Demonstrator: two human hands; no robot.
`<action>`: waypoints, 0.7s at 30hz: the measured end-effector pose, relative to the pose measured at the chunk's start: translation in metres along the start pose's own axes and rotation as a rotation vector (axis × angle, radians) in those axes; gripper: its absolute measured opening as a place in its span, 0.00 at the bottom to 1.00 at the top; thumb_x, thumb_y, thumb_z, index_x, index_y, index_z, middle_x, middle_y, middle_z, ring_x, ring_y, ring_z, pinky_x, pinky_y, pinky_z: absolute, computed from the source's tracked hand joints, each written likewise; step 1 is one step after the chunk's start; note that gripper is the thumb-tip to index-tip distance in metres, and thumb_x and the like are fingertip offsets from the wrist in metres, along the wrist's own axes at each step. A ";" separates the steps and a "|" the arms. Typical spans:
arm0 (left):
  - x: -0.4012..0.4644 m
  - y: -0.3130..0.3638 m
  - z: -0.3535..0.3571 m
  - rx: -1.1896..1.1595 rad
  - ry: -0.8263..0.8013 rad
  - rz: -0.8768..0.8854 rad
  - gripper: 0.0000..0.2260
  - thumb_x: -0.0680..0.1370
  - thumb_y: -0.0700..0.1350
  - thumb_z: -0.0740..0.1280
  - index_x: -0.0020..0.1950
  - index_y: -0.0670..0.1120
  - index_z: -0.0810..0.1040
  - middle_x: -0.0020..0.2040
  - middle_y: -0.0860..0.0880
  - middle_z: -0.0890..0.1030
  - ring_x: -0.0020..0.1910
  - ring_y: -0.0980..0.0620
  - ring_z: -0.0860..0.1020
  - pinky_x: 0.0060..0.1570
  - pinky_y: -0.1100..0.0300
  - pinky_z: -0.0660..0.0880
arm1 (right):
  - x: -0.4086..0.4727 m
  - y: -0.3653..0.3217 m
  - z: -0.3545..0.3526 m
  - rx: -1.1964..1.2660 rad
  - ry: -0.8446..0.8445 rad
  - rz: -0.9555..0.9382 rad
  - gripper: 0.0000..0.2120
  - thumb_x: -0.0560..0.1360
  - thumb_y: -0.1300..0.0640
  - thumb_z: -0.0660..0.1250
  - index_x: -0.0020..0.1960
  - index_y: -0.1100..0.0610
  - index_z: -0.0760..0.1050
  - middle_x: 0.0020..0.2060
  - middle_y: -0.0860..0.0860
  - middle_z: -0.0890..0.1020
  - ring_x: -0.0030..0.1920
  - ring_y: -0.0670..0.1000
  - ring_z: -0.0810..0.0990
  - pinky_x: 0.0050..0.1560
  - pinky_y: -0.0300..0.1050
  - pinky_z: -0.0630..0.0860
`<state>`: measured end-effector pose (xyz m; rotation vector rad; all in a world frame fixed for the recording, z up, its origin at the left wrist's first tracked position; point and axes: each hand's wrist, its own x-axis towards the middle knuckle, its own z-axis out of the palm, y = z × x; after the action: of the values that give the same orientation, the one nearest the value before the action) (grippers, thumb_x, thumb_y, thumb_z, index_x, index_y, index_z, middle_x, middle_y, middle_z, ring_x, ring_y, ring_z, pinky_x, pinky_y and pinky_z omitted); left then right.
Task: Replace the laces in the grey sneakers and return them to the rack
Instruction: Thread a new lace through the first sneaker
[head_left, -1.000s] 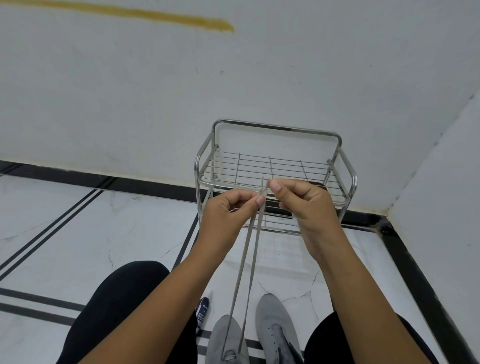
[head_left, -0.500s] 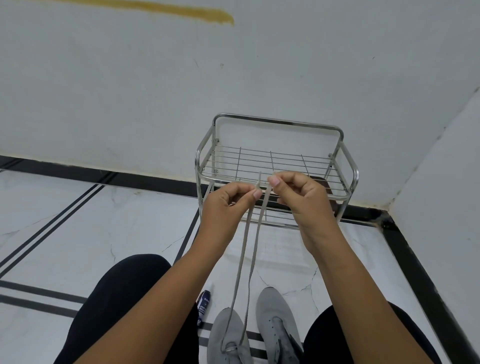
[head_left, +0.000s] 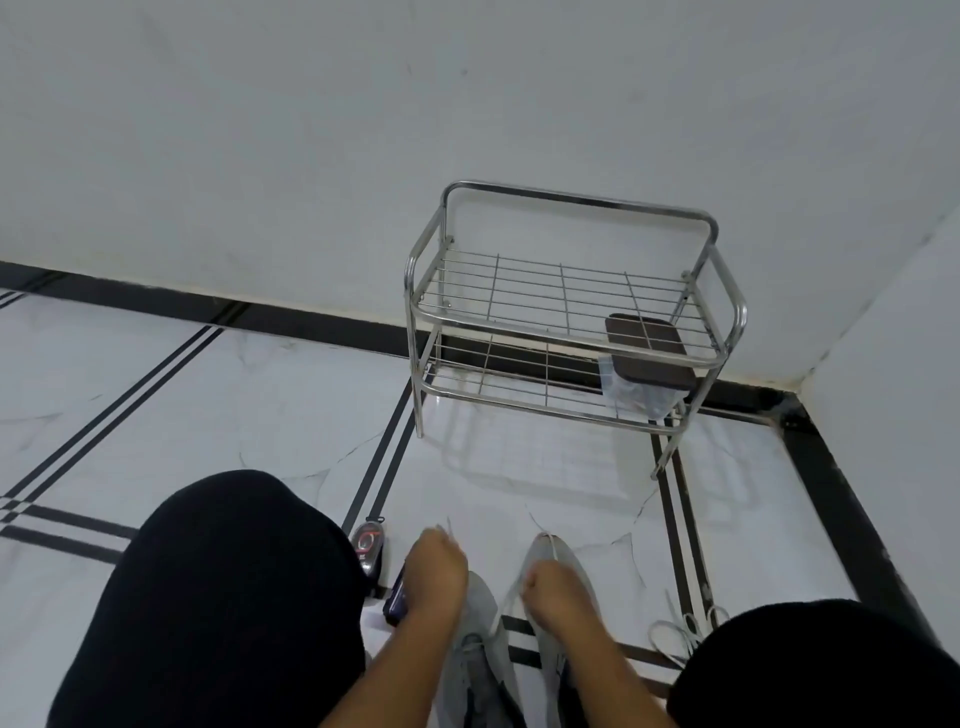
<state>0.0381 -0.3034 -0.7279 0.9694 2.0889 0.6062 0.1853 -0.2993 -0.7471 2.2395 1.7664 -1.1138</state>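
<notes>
The two grey sneakers (head_left: 480, 631) stand on the white marble floor (head_left: 249, 395) between the person's knees, toes towards the metal rack (head_left: 566, 332), which is well apart from them. The left hand (head_left: 435, 564) is over the left sneaker and the right hand (head_left: 555, 587) is over the right one. Both are curled into loose fists, and each seems to pinch one strand of the grey lace (head_left: 506, 597); the fingers themselves are hidden, so I cannot tell exactly how they hold it.

The lace looks flat, thin and soft. I judge that it is very light, bends freely and can slip, so it is best held near its stiff tip when it goes through an eyelet. The sneakers seem to be of soft knitted or mesh fabric, light and flexible; for carrying, the heel or the collar gives a firm hold.

The rack is of shiny steel tubes and thin wires, hard and smooth. On its lower shelf is a clear container with a dark lid (head_left: 649, 348). A loose pale lace (head_left: 680, 631) lies on the floor near the right knee.
</notes>
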 end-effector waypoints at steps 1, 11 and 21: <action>-0.010 -0.013 0.011 -0.059 -0.012 -0.106 0.12 0.81 0.42 0.56 0.62 0.42 0.72 0.57 0.40 0.79 0.57 0.41 0.77 0.54 0.55 0.72 | -0.006 0.003 0.019 0.030 -0.014 0.011 0.10 0.79 0.58 0.58 0.55 0.56 0.77 0.47 0.54 0.81 0.47 0.53 0.77 0.48 0.41 0.72; -0.013 -0.107 0.060 0.480 -0.536 -0.115 0.26 0.74 0.61 0.59 0.66 0.47 0.74 0.65 0.44 0.76 0.63 0.45 0.75 0.60 0.58 0.71 | -0.026 0.031 0.102 0.251 0.005 0.274 0.19 0.84 0.55 0.50 0.70 0.60 0.68 0.69 0.55 0.72 0.69 0.52 0.69 0.68 0.41 0.62; -0.014 -0.108 0.061 0.545 -0.414 -0.031 0.19 0.77 0.55 0.61 0.59 0.44 0.78 0.59 0.45 0.79 0.61 0.47 0.77 0.57 0.58 0.72 | 0.035 0.068 0.160 0.419 -0.041 0.288 0.16 0.72 0.55 0.62 0.26 0.52 0.66 0.37 0.52 0.76 0.40 0.51 0.75 0.45 0.47 0.76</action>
<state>0.0446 -0.3732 -0.8310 1.2316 1.9093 -0.1944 0.1696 -0.3693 -0.9091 2.5639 1.2248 -1.5586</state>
